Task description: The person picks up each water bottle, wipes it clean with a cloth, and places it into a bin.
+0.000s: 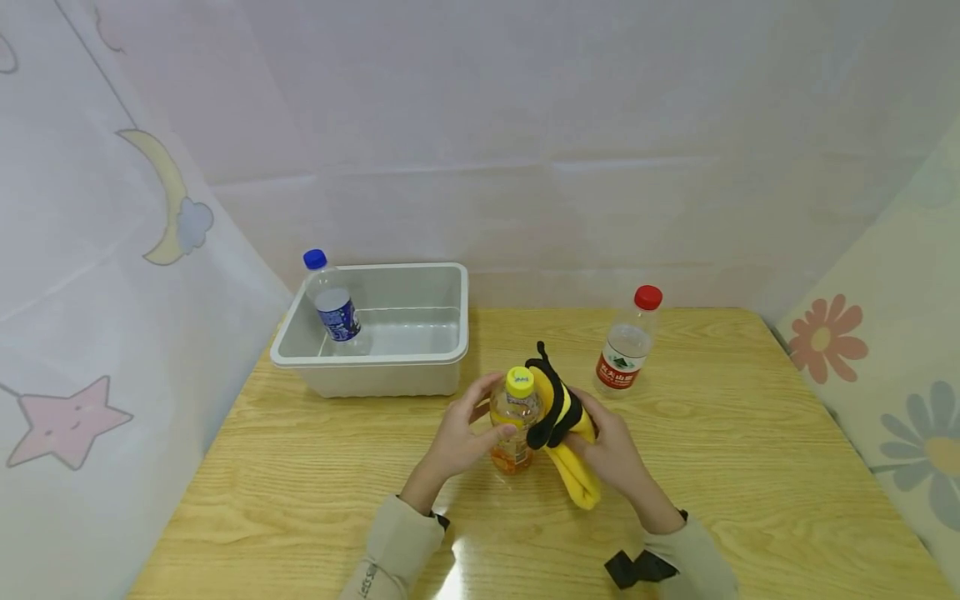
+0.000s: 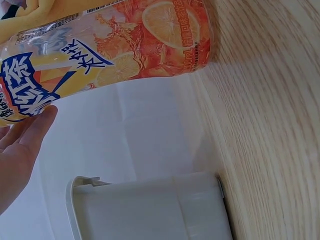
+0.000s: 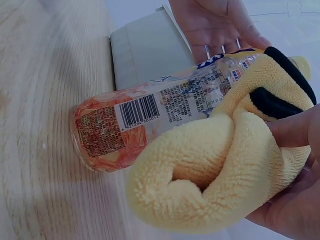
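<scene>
A clear plastic drink bottle (image 1: 512, 454) with a yellow cap and an orange-fruit label stands upright on the table. My left hand (image 1: 459, 437) holds its upper left side, thumb in front and fingers behind; the fingertips touch the label in the left wrist view. On the bottle's right, my right hand (image 1: 611, 450) grips a folded yellow fleece cloth (image 3: 200, 165) with black bands (image 1: 553, 408) and a thin black strand on top. The cloth lies against the bottle near its neck, and a loose yellow end hangs below the hand.
Behind and left stands a grey-white plastic bin (image 1: 382, 375), with a blue-capped bottle (image 1: 337, 312) leaning inside it. A red-capped water bottle (image 1: 626, 354) stands behind my right hand. Patterned cloth walls (image 1: 510, 208) enclose the wooden table (image 1: 300, 500) at the back and sides.
</scene>
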A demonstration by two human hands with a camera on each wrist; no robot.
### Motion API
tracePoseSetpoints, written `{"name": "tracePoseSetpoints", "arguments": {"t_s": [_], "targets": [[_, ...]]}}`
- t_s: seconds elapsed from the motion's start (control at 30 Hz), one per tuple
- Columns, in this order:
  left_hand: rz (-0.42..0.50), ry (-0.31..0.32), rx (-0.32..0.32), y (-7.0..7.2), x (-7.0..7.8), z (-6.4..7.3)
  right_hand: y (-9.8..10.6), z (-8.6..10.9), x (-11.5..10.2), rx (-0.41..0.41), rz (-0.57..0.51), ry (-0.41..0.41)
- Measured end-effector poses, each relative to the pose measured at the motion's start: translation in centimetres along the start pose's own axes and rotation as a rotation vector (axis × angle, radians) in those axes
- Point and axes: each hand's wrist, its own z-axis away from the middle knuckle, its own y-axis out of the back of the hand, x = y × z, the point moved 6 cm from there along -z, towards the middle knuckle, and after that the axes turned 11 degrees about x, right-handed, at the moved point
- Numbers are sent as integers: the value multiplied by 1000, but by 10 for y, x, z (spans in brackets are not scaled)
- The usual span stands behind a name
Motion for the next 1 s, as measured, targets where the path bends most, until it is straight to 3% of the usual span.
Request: {"name": "tracePoseSetpoints", "arguments": {"t_s": [0.27,0.6,1.0], "targets": [[4,-30,19,1,-1,0,-8,-6,-10,-30,28,74],[5,-42,20,-1,-1,0,-17,-9,-7,-75,89,23],[-18,-17,16,0,-2,-1,-27,-7,7,-83,64,-24]]}}
